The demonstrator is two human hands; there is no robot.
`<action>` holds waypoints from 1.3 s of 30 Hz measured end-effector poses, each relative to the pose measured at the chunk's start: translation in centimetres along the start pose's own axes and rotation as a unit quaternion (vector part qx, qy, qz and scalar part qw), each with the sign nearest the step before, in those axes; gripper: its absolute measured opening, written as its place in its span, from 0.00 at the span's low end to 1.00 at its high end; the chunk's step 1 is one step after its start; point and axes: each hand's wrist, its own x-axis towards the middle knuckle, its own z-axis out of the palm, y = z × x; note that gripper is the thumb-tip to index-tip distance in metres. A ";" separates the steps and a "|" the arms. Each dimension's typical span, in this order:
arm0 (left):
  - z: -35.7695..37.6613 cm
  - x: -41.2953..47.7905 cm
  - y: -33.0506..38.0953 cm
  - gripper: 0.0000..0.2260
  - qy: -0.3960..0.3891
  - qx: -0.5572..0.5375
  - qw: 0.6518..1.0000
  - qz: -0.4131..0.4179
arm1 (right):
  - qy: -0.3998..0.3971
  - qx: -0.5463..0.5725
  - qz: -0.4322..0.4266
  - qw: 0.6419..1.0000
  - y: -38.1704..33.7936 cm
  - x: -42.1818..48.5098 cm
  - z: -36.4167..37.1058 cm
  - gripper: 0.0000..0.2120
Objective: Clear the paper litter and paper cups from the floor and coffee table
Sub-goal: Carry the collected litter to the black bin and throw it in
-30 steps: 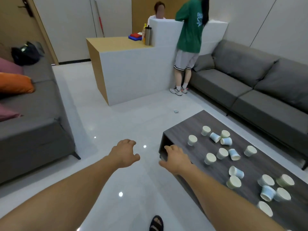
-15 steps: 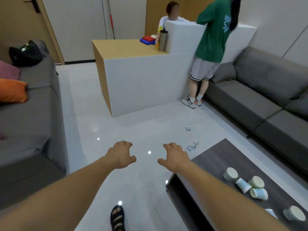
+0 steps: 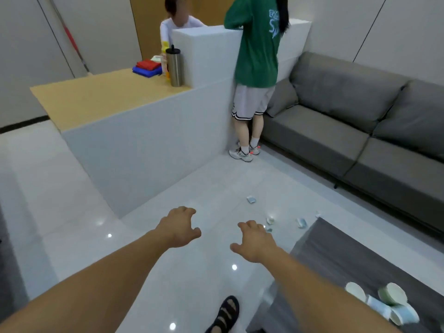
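at centre frame, paper litter (image 3: 271,221) on the floor (image 3: 204,188) has come closer; left hand (image 3: 179,227) and right hand (image 3: 255,241) spread, empty, floor pickup likely next.

Glossy white tile floor (image 3: 72,188) with ceiling lights glinting off it; plain white walls (image 3: 24,56); a white reception counter (image 3: 149,145) with a wood top in the middle; long grey sofa (image 3: 348,131) along the right wall; wooden door (image 3: 149,25) behind.
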 end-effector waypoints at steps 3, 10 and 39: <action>-2.1 6.8 1.3 0.31 -0.011 -0.005 1.000 0.005 | -0.002 0.010 0.009 1.000 1.3 6.5 -3.0 0.36; -5.8 20.9 5.1 0.31 -0.067 0.006 0.997 0.049 | -0.005 0.042 0.057 0.997 4.9 17.1 -9.1 0.35; 8.5 63.9 31.2 0.30 -0.379 0.222 0.830 0.343 | -0.052 0.366 0.443 0.817 27.6 39.4 -3.3 0.34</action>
